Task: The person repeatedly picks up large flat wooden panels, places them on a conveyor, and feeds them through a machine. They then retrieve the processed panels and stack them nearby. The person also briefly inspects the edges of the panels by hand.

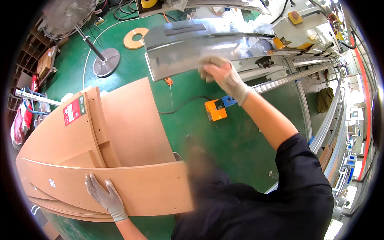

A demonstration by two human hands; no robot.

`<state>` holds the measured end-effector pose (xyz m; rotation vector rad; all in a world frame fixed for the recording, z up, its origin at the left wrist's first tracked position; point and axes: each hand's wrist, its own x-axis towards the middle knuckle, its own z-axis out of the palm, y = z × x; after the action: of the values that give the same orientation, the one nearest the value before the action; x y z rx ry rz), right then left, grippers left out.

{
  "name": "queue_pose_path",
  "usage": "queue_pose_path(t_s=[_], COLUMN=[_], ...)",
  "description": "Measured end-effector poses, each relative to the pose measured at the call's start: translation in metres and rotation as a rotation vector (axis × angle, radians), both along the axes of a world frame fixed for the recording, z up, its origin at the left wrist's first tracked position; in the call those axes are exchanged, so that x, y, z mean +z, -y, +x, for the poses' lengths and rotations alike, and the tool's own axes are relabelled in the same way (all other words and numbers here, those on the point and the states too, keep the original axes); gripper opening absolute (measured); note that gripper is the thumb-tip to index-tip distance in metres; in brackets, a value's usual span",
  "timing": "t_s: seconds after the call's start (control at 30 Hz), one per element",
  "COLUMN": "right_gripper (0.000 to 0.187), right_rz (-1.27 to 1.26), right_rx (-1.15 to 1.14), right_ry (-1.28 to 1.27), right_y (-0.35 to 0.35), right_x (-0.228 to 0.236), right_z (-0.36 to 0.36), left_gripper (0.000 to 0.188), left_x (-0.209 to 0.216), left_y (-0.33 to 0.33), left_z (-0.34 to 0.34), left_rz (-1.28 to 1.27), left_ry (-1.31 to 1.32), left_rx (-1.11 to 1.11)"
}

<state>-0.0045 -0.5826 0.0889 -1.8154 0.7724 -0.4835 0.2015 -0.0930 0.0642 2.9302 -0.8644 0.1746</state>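
My left hand [107, 198] wears a pale work glove and lies flat, fingers apart, on the face of a long tan wooden board [152, 186]. This board leans at the near edge of a stack of wood panels [132, 120], with small holes near its right end. My right hand [226, 78], also gloved, is raised in front of the metal table of a machine [172, 60]. Its fingers are loosely bent and nothing shows in them. Whether it touches the metal edge, I cannot tell.
An orange foot pedal [216, 110] with a cable lies on the green floor. A standing fan [106, 63] and a tan ring [135, 39] are at the far left. Roller rails [296, 78] run along the right. A yellow box with a button [295, 17] sits at the far right.
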Motion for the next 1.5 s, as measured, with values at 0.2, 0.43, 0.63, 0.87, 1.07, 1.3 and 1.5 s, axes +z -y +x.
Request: queue_pose_path(t_s=[0.2,0.43,0.63,0.87,1.07,1.3,1.5], right_gripper=[0.066,0.056,0.05,0.042,0.052,0.05,0.042], right_rz=[-0.822,-0.837,-1.39,-0.291,-0.325,0.953,1.192], right_rx=[0.081,0.014,0.259,-0.284,-0.304,0.025,0.228], right_ry=[-0.598,-0.589,-0.579,-0.272,0.272,0.407,-0.043], right_y=[0.126,0.179,0.179,0.132,0.164,-0.016,-0.13], right_x=[-0.049,-0.086,-0.115,-0.092,-0.146,-0.059,-0.067], right_z=[0.105,0.11,0.092,0.106,0.072,-0.043,-0.08], left_gripper=[0.061,0.064,0.058,0.063,0.065,0.064,0.043], left_x=[-0.008,-0.017,-0.019,0.0,-0.019,-0.005,0.02], left_y=[-0.012,-0.007,0.008,0.023,0.023,0.033,0.1], left_z=[0.007,0.004,-0.023,-0.109,-0.116,-0.105,-0.053], left_rz=[-0.022,0.087,-0.024,-0.034,0.112,-0.038,0.049], left_ry=[-0.005,0.105,0.026,-0.092,-0.031,-0.026,-0.033], left_rx=[-0.027,0.034,0.331,0.329,0.277,0.086,-0.443])
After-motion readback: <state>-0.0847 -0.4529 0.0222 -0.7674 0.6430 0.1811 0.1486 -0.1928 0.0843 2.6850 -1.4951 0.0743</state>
